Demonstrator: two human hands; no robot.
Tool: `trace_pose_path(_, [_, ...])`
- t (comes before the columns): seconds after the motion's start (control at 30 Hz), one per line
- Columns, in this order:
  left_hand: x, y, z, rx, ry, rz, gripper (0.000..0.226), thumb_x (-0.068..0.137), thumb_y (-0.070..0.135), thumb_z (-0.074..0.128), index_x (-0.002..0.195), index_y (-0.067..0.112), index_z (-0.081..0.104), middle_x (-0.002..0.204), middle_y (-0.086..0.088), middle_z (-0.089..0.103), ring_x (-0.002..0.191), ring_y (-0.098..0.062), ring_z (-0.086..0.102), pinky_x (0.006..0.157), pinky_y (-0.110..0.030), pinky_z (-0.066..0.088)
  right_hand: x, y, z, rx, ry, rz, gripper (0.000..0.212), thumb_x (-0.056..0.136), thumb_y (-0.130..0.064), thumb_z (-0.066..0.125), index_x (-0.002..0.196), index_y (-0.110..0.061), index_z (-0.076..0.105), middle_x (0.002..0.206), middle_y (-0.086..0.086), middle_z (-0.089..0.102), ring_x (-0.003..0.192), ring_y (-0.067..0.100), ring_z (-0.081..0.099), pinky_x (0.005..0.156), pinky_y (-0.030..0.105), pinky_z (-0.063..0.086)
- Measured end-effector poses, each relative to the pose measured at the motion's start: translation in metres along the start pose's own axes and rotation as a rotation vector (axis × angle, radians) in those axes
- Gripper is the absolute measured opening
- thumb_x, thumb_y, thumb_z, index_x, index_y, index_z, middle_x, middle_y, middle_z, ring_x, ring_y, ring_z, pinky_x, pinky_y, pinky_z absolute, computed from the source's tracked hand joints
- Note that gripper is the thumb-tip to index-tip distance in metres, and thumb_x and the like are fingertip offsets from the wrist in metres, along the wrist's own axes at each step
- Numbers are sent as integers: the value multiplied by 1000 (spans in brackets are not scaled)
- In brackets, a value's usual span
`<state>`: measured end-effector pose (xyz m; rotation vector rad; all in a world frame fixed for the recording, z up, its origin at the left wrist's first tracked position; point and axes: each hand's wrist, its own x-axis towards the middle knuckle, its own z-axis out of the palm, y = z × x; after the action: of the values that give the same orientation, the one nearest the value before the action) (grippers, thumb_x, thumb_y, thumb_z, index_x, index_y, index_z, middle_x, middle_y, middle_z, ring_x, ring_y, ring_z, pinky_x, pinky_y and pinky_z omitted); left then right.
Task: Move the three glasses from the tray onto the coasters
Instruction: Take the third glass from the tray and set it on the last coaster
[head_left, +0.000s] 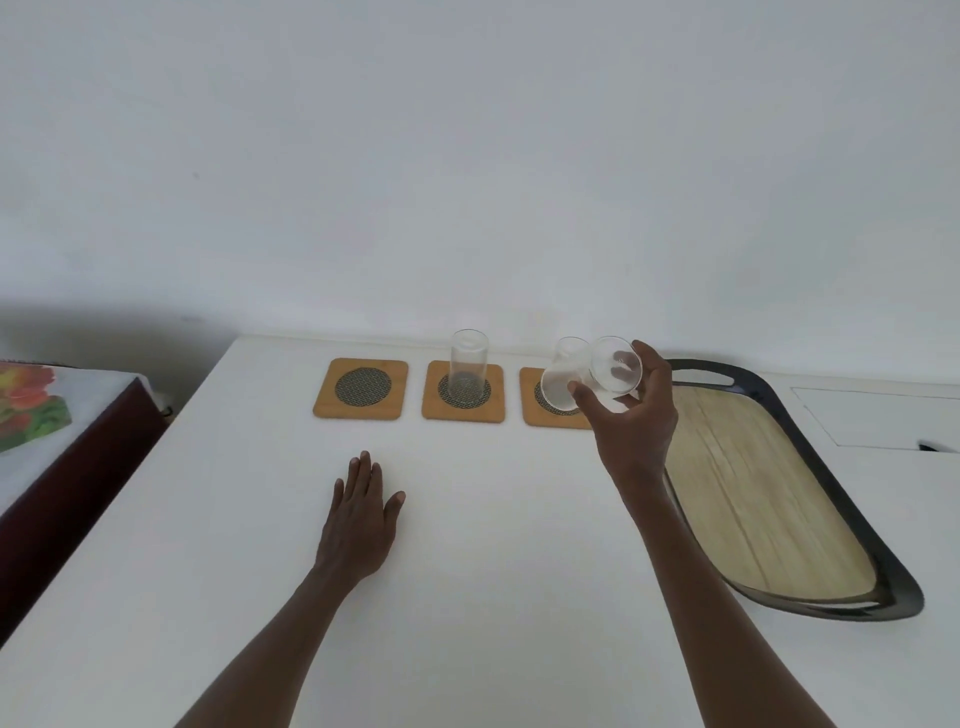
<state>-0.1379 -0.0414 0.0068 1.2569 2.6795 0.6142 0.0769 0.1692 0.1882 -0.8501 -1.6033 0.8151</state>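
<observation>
White bench and a plain pale wall fill the view. Two clear glasses are seen near the right coaster: one glass is gripped in the right hand, tilted with its open mouth turned toward the camera, held above the bench between the coaster and the tray. A second glass shows just to its left over the right coaster; whether it stands on the coaster or is also held cannot be told, since the two overlap. A third glass is set upright on the middle coaster. The left coaster is bare. The left hand is laid flat and unclenched on the bench, palm down, well apart from the glasses and grasping nothing. No glass is seen on the tray's wooden floor at the right. At the far left, a bed with a flowered cloth is seen beside the bench.
</observation>
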Motion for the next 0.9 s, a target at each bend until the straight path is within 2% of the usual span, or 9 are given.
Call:
trace_pose_path(0.07, [3, -15, -8, 3, 5, -10, 67, 102, 43, 27, 152, 0, 14, 163, -11, 0, 149, -19, -6, 120, -37, -2, -8, -6, 16, 7, -11, 13, 75, 66, -18, 90, 130, -20, 52, 115, -10, 62, 105, 10, 62, 84, 26, 57])
trace_pose_path(0.13, [7, -29, -15, 8, 3, -19, 67, 102, 43, 27, 151, -1, 14, 163, -12, 0, 150, -20, -6, 121, -38, -1, -15, -11, 31, 9, -38, 23, 75, 66, -20, 90, 130, -22, 51, 116, -10, 63, 105, 7, 61, 85, 30, 57])
trace_pose_path(0.3, [15, -54, -23, 25, -8, -32, 68, 102, 42, 28, 151, -2, 14, 163, -14, 0, 150, -22, -5, 122, -42, 1, -29, -19, 69, 21, -115, 24, 75, 67, -16, 90, 131, -17, 52, 119, 0, 64, 108, 14, 62, 81, 9, 50])
trace_pose_path(0.43, [21, -69, -23, 23, -8, -41, 72, 100, 48, 28, 152, -1, 13, 163, -14, 2, 150, -23, -3, 122, -43, 3, -36, -23, 98, 22, -182, 46, 76, 68, -17, 89, 133, -16, 50, 119, -3, 62, 107, 7, 60, 81, 7, 49])
trace_pose_path(0.53, [24, -76, -21, 40, -15, -44, 86, 92, 62, 14, 152, 1, 10, 163, -12, 1, 150, -21, -3, 122, -41, 2, -40, -25, 122, 19, -222, 66, 77, 68, -16, 89, 134, -17, 49, 119, -5, 61, 106, -1, 58, 85, 17, 54])
trace_pose_path(0.6, [24, -77, -18, 47, 5, -41, 89, 89, 64, 9, 153, 2, 10, 163, -11, 2, 150, -20, -3, 122, -40, 2, -41, -24, 138, 1, -248, 62, 77, 68, -21, 89, 133, -21, 48, 121, -7, 61, 108, -3, 57, 88, 26, 56])
trace_pose_path(0.67, [24, -77, -16, 45, 18, -42, 89, 89, 64, 9, 153, 2, 11, 163, -10, 3, 150, -19, -2, 122, -40, 3, -41, -23, 154, -12, -275, 64, 78, 68, -23, 89, 134, -23, 48, 123, -8, 61, 109, -3, 56, 89, 30, 56])
trace_pose_path(0.8, [25, -78, -13, 54, 38, -41, 85, 93, 62, 14, 152, 2, 13, 163, -10, 4, 150, -19, 0, 122, -40, 5, -38, -19, 190, -55, -336, 38, 78, 68, -29, 88, 134, -23, 47, 123, -4, 62, 108, 16, 61, 89, 37, 55])
trace_pose_path(0.9, [25, -78, -12, 52, 51, -40, 83, 94, 60, 17, 152, 2, 14, 163, -10, 4, 150, -18, -1, 121, -41, 6, -33, -15, 220, -85, -397, 1, 78, 70, -27, 87, 136, -18, 46, 124, 0, 62, 109, 17, 60, 91, 40, 54])
